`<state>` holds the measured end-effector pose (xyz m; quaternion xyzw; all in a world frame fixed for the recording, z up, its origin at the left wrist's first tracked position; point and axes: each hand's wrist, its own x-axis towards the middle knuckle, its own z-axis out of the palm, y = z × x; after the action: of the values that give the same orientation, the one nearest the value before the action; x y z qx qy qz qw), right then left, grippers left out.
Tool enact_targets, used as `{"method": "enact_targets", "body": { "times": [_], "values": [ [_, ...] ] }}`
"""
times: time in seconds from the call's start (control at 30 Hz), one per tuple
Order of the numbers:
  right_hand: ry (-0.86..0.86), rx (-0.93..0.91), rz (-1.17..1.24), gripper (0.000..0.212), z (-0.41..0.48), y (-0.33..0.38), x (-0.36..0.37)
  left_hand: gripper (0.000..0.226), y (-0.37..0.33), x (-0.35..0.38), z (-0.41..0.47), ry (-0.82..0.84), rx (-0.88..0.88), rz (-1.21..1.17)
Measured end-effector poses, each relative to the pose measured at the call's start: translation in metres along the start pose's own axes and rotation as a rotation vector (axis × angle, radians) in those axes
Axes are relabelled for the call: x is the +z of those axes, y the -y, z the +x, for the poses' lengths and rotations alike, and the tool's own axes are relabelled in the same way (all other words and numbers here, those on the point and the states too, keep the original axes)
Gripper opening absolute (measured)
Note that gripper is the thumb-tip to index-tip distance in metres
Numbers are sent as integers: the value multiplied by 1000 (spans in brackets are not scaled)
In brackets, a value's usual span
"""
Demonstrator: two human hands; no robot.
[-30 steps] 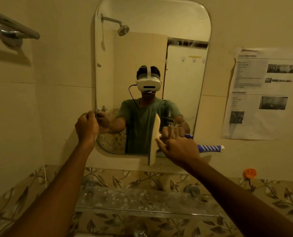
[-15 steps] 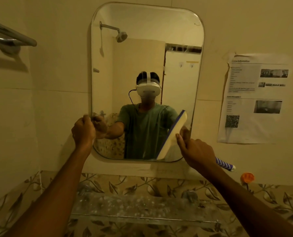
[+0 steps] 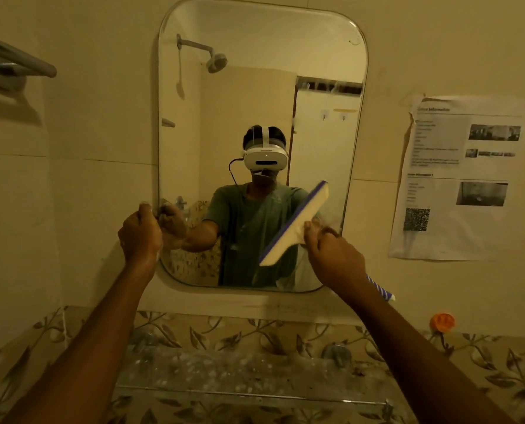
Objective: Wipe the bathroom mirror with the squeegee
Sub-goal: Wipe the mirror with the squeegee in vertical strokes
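Head view, from the left: a metal towel bar (image 3: 19, 64) juts from the wall and is cut off by the frame edge. Low down runs a band of leaf-patterned tiles (image 3: 25, 359). In front of it, under the mirror, is a glass shelf (image 3: 239, 377). Its top is flecked with pale specks, and I cannot tell what they are. The two forearms cover both of its ends.

The left hand (image 3: 140, 232) is balled up against the left rim of the mirror (image 3: 255, 87), knuckles up and fingers curled in. Whether it grips the rim, holds something small or holds nothing cannot be told.

The mirror glass reflects a shower head, a person in a green shirt with a white headset, and both hands.

The squeegee (image 3: 294, 224) lies over the lower right part of the mirror. Its cream head is tilted, high end up to the right and low end down to the left, with a blue strip along its upper-left edge. Whether that edge actually meets the glass is unclear. The right hand (image 3: 334, 255) is wrapped round the handle just behind the head, fingertips (image 3: 309, 231) touching the neck. The palm hides the middle of the handle, and its blue-and-white striped end (image 3: 382, 290) sticks out past the wrist, down to the right.

Further right, a printed paper sheet (image 3: 457, 179) is stuck to the wall, its text too blurred to read. Below it is a small orange object (image 3: 443, 322) that I cannot identify.
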<state>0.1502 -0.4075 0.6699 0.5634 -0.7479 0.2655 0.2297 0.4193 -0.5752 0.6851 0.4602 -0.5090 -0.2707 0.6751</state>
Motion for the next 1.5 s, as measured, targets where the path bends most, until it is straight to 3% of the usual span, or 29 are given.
{"method": "enact_targets", "body": {
  "times": [0.23,0.3,0.4,0.5,0.6,1.1,1.23,1.37,1.5],
  "values": [
    [81,298,113,65,-45,-24,7,41,-1,-1,-1,12,-7,-21],
    [24,272,145,72,-50,-16,6,40,-2,-2,-2,19,8,-9],
    [94,93,111,64,-52,20,14,40,-5,-2,-4,17,24,6],
    [154,-161,-82,66,-47,66,35,40,-8,-3,-7,16,20,7],
    [160,-246,-258,64,-39,86,44,42,-9,-4,-7,18,6,3],
    [238,-63,-399,78,-43,-61,-22,42,-7,1,-9,-28,-18,-8],
    [190,-76,-471,73,-41,-66,-31,45,-10,0,-10,-31,-27,-5],
    [133,-128,-446,94,-43,-64,-32,47,-11,-1,-10,-16,-17,6],
    [110,-116,-334,76,-33,-42,-29,46,-12,-1,-12,-20,-13,8]
  ]
}}
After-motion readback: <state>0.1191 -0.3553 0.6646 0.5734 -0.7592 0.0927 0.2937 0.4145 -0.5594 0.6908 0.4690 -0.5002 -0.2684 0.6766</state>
